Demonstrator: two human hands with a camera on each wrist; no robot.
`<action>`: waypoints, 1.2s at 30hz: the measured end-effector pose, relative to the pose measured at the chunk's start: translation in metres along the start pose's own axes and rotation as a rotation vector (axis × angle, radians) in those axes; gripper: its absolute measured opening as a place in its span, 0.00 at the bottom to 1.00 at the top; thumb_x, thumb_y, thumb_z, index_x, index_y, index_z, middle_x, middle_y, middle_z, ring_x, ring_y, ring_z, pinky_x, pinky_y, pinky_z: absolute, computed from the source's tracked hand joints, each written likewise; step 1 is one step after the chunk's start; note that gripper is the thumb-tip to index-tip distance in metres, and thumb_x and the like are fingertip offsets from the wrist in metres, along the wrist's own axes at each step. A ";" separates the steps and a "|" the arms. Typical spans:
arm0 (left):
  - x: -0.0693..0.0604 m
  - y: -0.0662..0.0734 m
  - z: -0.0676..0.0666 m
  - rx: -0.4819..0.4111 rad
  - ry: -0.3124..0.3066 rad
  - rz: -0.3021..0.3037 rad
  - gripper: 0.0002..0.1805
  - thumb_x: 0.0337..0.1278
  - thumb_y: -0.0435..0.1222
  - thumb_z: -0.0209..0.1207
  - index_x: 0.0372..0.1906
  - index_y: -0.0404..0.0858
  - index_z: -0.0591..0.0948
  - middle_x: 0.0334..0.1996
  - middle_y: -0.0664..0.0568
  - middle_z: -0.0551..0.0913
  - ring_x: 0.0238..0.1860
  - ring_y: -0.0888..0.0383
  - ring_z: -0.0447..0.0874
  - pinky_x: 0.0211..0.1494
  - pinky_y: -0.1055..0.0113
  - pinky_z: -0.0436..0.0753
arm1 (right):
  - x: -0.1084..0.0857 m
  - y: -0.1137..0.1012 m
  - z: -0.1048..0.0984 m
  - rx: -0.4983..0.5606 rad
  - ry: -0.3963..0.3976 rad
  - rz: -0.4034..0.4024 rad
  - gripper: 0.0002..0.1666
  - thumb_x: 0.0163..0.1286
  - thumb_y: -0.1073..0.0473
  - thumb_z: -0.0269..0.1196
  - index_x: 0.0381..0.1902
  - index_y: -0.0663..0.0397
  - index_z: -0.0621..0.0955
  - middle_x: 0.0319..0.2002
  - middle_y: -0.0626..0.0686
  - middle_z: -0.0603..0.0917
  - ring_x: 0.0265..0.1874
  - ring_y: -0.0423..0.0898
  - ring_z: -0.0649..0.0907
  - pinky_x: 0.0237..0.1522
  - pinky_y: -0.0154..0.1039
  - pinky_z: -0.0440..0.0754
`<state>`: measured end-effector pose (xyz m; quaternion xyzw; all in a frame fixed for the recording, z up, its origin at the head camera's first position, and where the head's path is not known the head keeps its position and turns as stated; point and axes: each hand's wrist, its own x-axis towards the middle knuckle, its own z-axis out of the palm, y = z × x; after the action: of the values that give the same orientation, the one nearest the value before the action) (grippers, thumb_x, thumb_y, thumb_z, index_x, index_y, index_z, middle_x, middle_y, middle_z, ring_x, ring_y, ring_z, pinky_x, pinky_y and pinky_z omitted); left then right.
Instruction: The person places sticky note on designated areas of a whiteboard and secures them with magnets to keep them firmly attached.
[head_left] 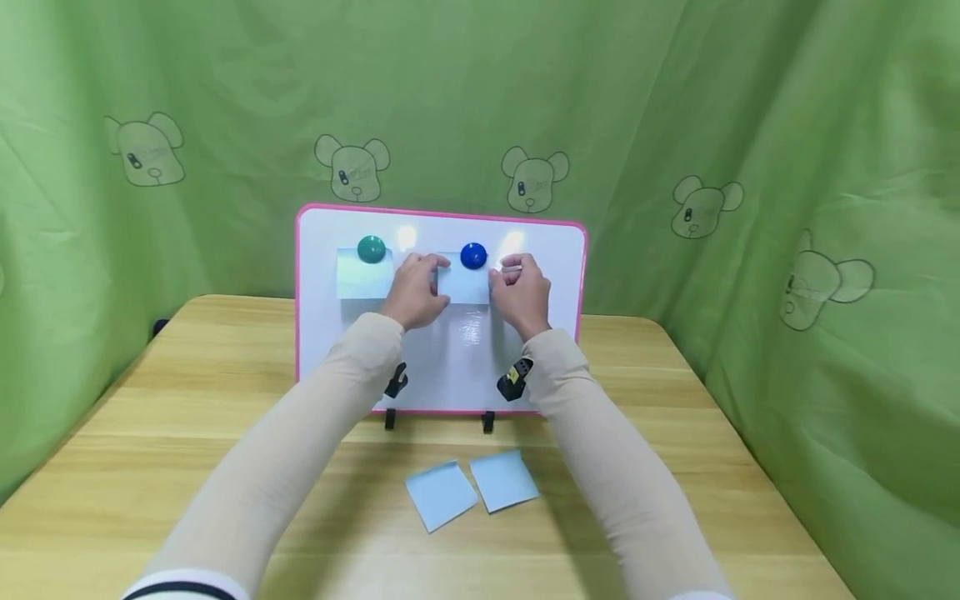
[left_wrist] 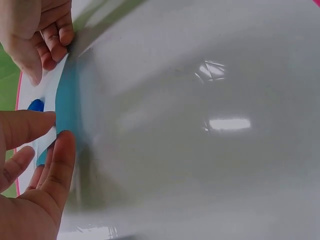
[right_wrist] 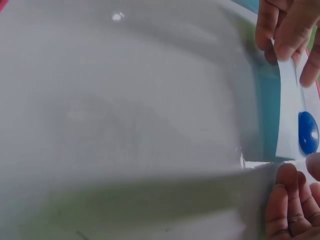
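A light blue sticky note (head_left: 463, 285) hangs on the whiteboard (head_left: 442, 358) under a round blue magnet (head_left: 473, 256). My left hand (head_left: 415, 292) is at its left edge, thumb near the lower corner and index finger higher up, with a gap between them. At the right edge is my right hand (head_left: 523, 292), its fingers loosely bent. In the right wrist view, the right fingers (right_wrist: 286, 175) are just beside the note's end and appear to hold nothing. The note's lower edge (left_wrist: 62, 85) stands off the board. To the left, a green magnet (head_left: 371, 249) holds another note (head_left: 363, 279).
Two more blue notes (head_left: 442, 496) (head_left: 504, 481) lie on the wooden table (head_left: 187, 400) in front of the board. The pink-framed board leans upright on black stand feet (head_left: 488, 422). A green curtain (head_left: 465, 83) surrounds the table's back and sides.
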<state>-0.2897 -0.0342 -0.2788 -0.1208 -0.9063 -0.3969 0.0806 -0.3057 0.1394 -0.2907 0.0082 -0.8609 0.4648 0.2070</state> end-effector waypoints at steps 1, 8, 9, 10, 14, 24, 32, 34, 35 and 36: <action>-0.001 0.000 0.000 0.000 -0.002 0.003 0.29 0.56 0.29 0.64 0.65 0.39 0.71 0.49 0.46 0.70 0.43 0.54 0.73 0.44 0.66 0.80 | -0.001 0.001 -0.001 -0.002 0.000 -0.001 0.18 0.68 0.54 0.61 0.51 0.57 0.75 0.37 0.56 0.83 0.36 0.49 0.82 0.38 0.43 0.82; -0.005 -0.003 0.001 -0.001 -0.004 0.000 0.30 0.56 0.30 0.65 0.65 0.39 0.71 0.52 0.45 0.70 0.43 0.53 0.74 0.45 0.66 0.81 | -0.005 0.009 -0.009 -0.012 0.005 0.012 0.19 0.68 0.53 0.62 0.51 0.56 0.75 0.37 0.55 0.83 0.36 0.50 0.82 0.39 0.43 0.82; -0.005 -0.003 0.001 -0.004 -0.003 -0.001 0.30 0.56 0.30 0.65 0.65 0.39 0.71 0.52 0.45 0.70 0.43 0.53 0.74 0.45 0.65 0.81 | -0.005 0.010 -0.010 -0.011 0.004 0.016 0.19 0.68 0.53 0.61 0.51 0.56 0.75 0.37 0.56 0.83 0.36 0.50 0.82 0.39 0.44 0.82; -0.006 -0.003 0.001 -0.005 -0.001 -0.002 0.30 0.56 0.30 0.65 0.65 0.39 0.71 0.53 0.45 0.70 0.43 0.53 0.74 0.45 0.65 0.81 | -0.005 0.011 -0.011 -0.012 0.003 0.018 0.19 0.68 0.53 0.61 0.51 0.56 0.75 0.37 0.56 0.83 0.37 0.50 0.81 0.39 0.44 0.82; -0.007 -0.004 0.002 -0.015 0.001 -0.004 0.30 0.56 0.30 0.65 0.65 0.40 0.71 0.54 0.45 0.70 0.44 0.53 0.74 0.45 0.65 0.81 | -0.008 0.013 -0.014 -0.007 -0.006 0.033 0.19 0.69 0.53 0.61 0.53 0.56 0.75 0.38 0.56 0.82 0.37 0.51 0.81 0.40 0.44 0.82; -0.013 -0.003 0.002 -0.027 -0.015 -0.005 0.30 0.57 0.30 0.64 0.65 0.41 0.70 0.56 0.45 0.70 0.45 0.52 0.75 0.49 0.63 0.81 | -0.012 0.021 -0.021 -0.028 0.013 0.038 0.20 0.68 0.52 0.61 0.53 0.56 0.75 0.39 0.56 0.83 0.39 0.51 0.81 0.41 0.44 0.81; -0.017 -0.007 0.001 -0.024 -0.026 0.013 0.30 0.58 0.31 0.64 0.65 0.42 0.70 0.57 0.45 0.70 0.46 0.52 0.76 0.51 0.62 0.81 | -0.013 0.027 -0.024 -0.040 0.027 0.057 0.20 0.67 0.52 0.61 0.52 0.56 0.75 0.39 0.55 0.82 0.39 0.51 0.81 0.40 0.45 0.80; -0.019 -0.008 0.001 -0.025 -0.026 0.009 0.30 0.58 0.32 0.64 0.65 0.42 0.70 0.57 0.45 0.70 0.46 0.53 0.76 0.52 0.62 0.81 | -0.014 0.028 -0.025 -0.037 0.027 0.059 0.20 0.67 0.53 0.61 0.52 0.56 0.75 0.39 0.55 0.82 0.39 0.51 0.80 0.40 0.45 0.80; -0.020 -0.008 0.001 -0.026 -0.025 0.010 0.30 0.58 0.32 0.64 0.65 0.42 0.70 0.57 0.45 0.70 0.46 0.53 0.76 0.52 0.63 0.81 | -0.014 0.029 -0.026 -0.036 0.025 0.060 0.19 0.67 0.53 0.61 0.52 0.56 0.75 0.39 0.55 0.82 0.39 0.51 0.80 0.39 0.45 0.81; -0.021 -0.009 0.001 -0.028 -0.023 0.009 0.30 0.58 0.33 0.64 0.65 0.43 0.70 0.57 0.46 0.71 0.46 0.53 0.76 0.52 0.63 0.81 | -0.015 0.030 -0.026 -0.034 0.024 0.060 0.19 0.67 0.53 0.61 0.52 0.56 0.75 0.39 0.55 0.82 0.39 0.51 0.80 0.39 0.44 0.81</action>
<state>-0.2725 -0.0425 -0.2903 -0.1307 -0.9009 -0.4079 0.0702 -0.2893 0.1746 -0.3071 -0.0268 -0.8659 0.4563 0.2033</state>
